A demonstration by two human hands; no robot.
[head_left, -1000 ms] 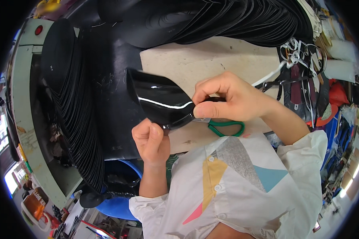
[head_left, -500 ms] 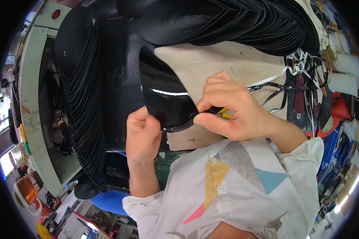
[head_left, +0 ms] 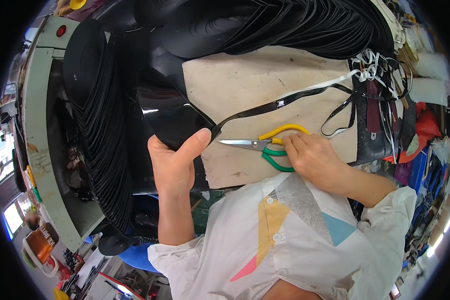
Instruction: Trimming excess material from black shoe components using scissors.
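Note:
My left hand (head_left: pixel 174 162) pinches the lower edge of a glossy black curved sheet piece (head_left: pixel 165 112), thumb on top and fingers beneath. From the piece's right corner a narrow shiny black strip (head_left: pixel 265 108) trails across to the right. My right hand (head_left: pixel 315 159) is closed on the handles of a pair of scissors (head_left: pixel 255 144), one handle yellow and the other green. Their blades point left, just short of the corner where strip and piece meet. Part of the handles is covered by my fingers.
Under the scissors lies a worn beige board (head_left: pixel 235 75). Fanned stacks of black pieces stand on the left (head_left: pixel 97 130) and along the far side (head_left: pixel 305 30). At the right are tangled white and black strips (head_left: pixel 375 75). A pale green metal frame (head_left: pixel 37 135) borders the far left.
My left hand has shifted the glossy piece leftward. My right hand has left its edge and moved right and slightly down; the scissors, mostly hidden before, now show fully pointing left.

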